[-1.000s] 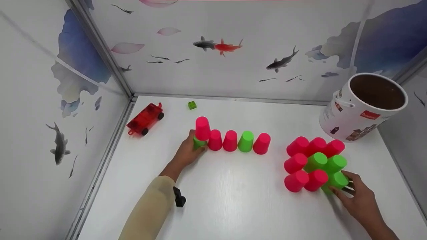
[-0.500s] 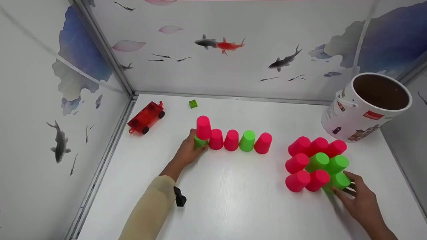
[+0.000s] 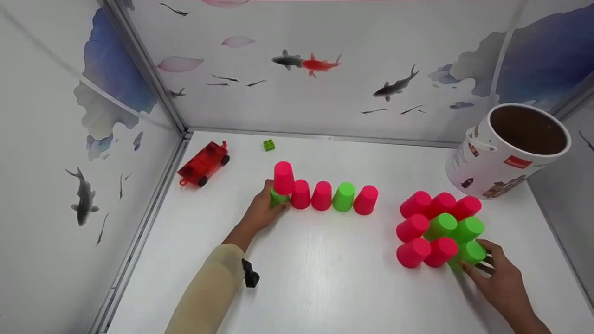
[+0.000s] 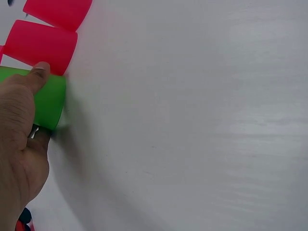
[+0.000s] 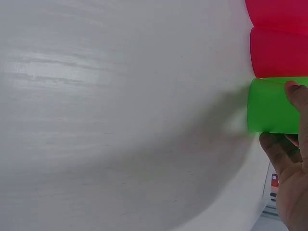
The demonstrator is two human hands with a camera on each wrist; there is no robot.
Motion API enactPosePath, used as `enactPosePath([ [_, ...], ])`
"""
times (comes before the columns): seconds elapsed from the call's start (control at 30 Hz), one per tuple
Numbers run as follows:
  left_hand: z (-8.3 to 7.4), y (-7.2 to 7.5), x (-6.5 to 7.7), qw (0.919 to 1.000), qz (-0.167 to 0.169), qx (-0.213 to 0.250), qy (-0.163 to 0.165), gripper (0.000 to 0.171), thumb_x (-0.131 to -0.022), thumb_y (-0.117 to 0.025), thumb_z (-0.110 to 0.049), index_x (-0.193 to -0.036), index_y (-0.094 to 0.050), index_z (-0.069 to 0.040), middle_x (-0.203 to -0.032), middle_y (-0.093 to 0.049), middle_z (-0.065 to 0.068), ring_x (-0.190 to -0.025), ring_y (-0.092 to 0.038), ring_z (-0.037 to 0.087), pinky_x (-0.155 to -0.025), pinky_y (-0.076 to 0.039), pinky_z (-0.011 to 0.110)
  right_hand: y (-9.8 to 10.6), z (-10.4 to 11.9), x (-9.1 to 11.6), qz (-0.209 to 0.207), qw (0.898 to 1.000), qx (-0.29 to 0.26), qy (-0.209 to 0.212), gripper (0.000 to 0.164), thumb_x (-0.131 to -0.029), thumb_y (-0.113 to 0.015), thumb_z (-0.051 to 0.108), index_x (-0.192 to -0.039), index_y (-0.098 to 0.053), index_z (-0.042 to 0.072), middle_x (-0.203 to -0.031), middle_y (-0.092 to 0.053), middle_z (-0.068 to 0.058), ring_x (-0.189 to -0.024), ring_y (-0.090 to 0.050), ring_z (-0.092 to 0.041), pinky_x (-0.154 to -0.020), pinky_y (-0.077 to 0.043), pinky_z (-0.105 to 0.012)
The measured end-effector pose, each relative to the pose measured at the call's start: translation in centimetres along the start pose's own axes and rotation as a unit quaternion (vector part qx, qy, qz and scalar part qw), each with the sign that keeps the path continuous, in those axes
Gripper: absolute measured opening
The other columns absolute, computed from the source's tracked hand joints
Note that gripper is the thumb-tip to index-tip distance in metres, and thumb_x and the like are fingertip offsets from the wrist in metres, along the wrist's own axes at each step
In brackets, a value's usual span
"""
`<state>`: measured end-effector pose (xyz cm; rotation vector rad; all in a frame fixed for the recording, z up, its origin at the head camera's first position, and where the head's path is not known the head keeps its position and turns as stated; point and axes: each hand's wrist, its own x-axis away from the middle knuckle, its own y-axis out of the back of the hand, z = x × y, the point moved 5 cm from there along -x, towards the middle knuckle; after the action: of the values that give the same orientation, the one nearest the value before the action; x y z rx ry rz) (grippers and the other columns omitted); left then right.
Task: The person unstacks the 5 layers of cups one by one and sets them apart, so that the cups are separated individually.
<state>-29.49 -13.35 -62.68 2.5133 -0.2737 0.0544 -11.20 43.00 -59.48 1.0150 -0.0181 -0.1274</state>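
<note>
At the left end of a row of upside-down cups, my left hand (image 3: pixel 263 211) grips a green cup (image 4: pixel 50 102), thumb on one side and fingers on the other. A pink cup (image 3: pixel 283 177) stands on top of that green cup. The row goes on rightward with a pink cup (image 3: pixel 300 195), another pink cup (image 3: pixel 321 195), a green cup (image 3: pixel 344 196) and a pink cup (image 3: pixel 366 200). On the right, my right hand (image 3: pixel 501 278) holds a green cup (image 5: pixel 273 107) at the near right corner of a block of pink and green cups, its thumb and fingers on opposite sides.
A large white bucket (image 3: pixel 501 167) with a brown inside stands at the back right. At the back left are a red toy wagon (image 3: pixel 204 163) and a small green toy brick (image 3: pixel 268 145). Printed walls (image 3: pixel 325 102) border the white table (image 3: pixel 325 278).
</note>
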Motion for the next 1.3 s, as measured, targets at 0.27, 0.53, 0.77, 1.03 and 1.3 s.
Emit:
enactPosePath([
  [0.27, -0.1, -0.1, 0.0, 1.0, -0.001, -0.003, -0.008, 0.072, -0.099, -0.084, -0.027, -0.153, -0.037, -0.024, -0.149, -0.061, 0.004, -0.147, -0.057, 0.028, -0.128, -0.046, 0.053, 0.2, 0.1, 0.2, -0.002, 1.0, 0.002, 0.008, 0.09, -0.086, -0.092, 0.002, -0.157, -0.038, -0.002, -0.143, -0.059, -0.039, -0.125, -0.064, -0.064, -0.089, -0.06, -0.058],
  [0.53, -0.1, -0.1, 0.1, 0.9999, 0.001, -0.006, -0.011, 0.067, -0.101, -0.081, -0.023, -0.152, -0.037, -0.023, -0.148, -0.063, 0.006, -0.145, -0.058, 0.028, -0.128, -0.045, 0.052, 2.3, 1.9, -0.2, -0.064, 0.996, 0.016, 0.058, 0.08, -0.09, -0.092, 0.015, -0.154, -0.046, -0.002, -0.135, -0.065, -0.029, -0.121, -0.068, -0.053, -0.096, -0.062, -0.022],
  [0.77, 0.0, -0.1, 0.0, 1.0, 0.0, -0.008, -0.004, 0.071, -0.1, -0.083, -0.026, -0.153, -0.037, -0.024, -0.149, -0.061, 0.005, -0.148, -0.056, 0.029, -0.129, -0.044, 0.054, 4.6, 6.9, -2.4, -0.152, 0.978, 0.016, 0.144, 0.076, -0.08, -0.095, 0.007, -0.145, -0.056, -0.003, -0.131, -0.066, -0.026, -0.116, -0.066, -0.045, -0.096, -0.02, 0.009],
  [1.03, 0.0, -0.3, 0.1, 1.0, -0.002, -0.005, 0.003, 0.071, -0.1, -0.083, -0.029, -0.154, -0.037, -0.024, -0.15, -0.061, 0.005, -0.149, -0.056, 0.028, -0.13, -0.044, 0.053, 3.6, 15.0, -5.8, -0.142, 0.964, 0.006, 0.225, 0.075, -0.078, -0.097, 0.007, -0.144, -0.062, 0.0, -0.139, -0.067, -0.021, -0.123, -0.068, -0.041, -0.101, -0.042, -0.002],
  [1.3, 0.1, -0.2, 0.0, 1.0, -0.005, 0.004, -0.005, 0.069, -0.1, -0.084, -0.031, -0.151, -0.039, -0.023, -0.146, -0.063, 0.005, -0.143, -0.059, 0.028, -0.127, -0.047, 0.054, -0.1, 22.7, -9.0, -0.074, 0.962, -0.001, 0.264, 0.076, -0.088, -0.093, 0.019, -0.154, -0.058, 0.006, -0.15, -0.063, -0.02, -0.137, -0.064, -0.043, -0.094, -0.066, -0.063],
])
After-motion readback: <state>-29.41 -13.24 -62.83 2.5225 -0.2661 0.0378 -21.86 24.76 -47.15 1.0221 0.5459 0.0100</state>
